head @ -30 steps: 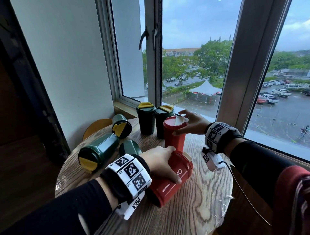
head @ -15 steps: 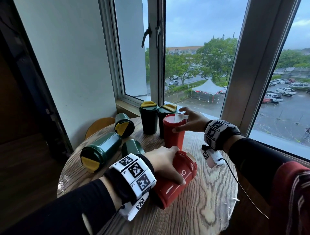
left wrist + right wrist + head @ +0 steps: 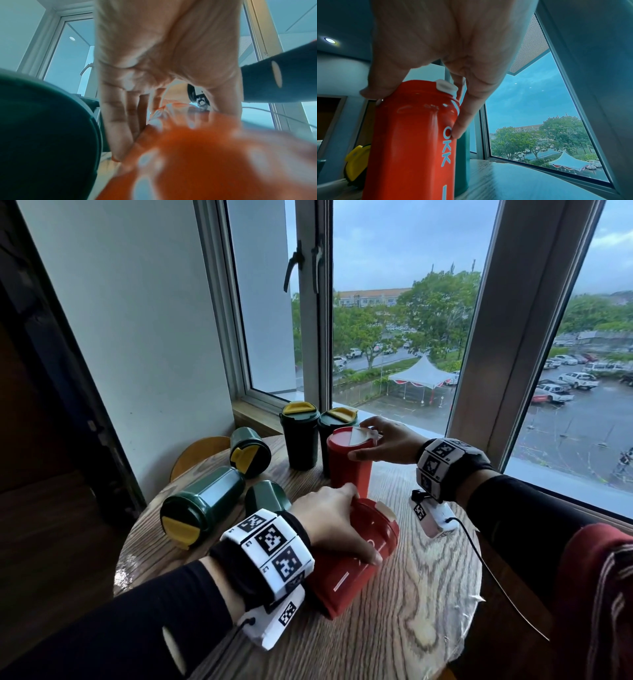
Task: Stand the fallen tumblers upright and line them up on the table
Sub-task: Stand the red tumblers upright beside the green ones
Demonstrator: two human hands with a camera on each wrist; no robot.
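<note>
A red tumbler (image 3: 349,570) lies on its side near the front of the round wooden table (image 3: 411,611); my left hand (image 3: 332,525) grips it from above near its lid end, fingers curled round the red tumbler (image 3: 197,155). Behind it a second red tumbler (image 3: 347,467) stands upright, and my right hand (image 3: 383,443) holds it at the rim between thumb and fingers; in the right wrist view the hand (image 3: 447,65) pinches that tumbler (image 3: 412,135). Two dark green tumblers (image 3: 299,436) (image 3: 334,422) with yellow lids stand upright at the back. Three green tumblers (image 3: 202,505) (image 3: 248,451) (image 3: 267,498) lie fallen at the left.
The window sill (image 3: 253,416) and window frame run just behind the table. A white wall stands at the left. A yellow-brown chair back (image 3: 198,453) shows beyond the table's left rim. The table's right front part is bare wood.
Both hands keep their holds. The lying red tumbler's lid end has lifted slightly under my left hand. The camera has shifted a little.
</note>
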